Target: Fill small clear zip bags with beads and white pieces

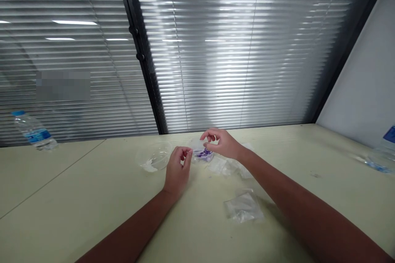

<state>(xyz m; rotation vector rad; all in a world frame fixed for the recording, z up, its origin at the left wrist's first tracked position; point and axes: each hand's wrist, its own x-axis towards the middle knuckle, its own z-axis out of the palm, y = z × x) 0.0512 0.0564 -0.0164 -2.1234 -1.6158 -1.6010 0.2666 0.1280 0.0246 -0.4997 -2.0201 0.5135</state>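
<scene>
You seem to be picking at purple pieces (204, 154) at twelve o'clock, right hand (222, 143) parted, left hand (178, 168) pinched on something I can't discern, next needing precision.

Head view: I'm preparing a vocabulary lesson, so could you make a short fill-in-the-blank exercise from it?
1. The small pieces beside the left hand are ____ in colour.
2. The bottle at the picture's left has a ____ cap.
3. Of the person's two hands, the one nearer the far edge of the table is the ____ hand.
4. Behind the table are horizontal slatted ____.

Missing words: purple; blue; right; blinds.
</scene>
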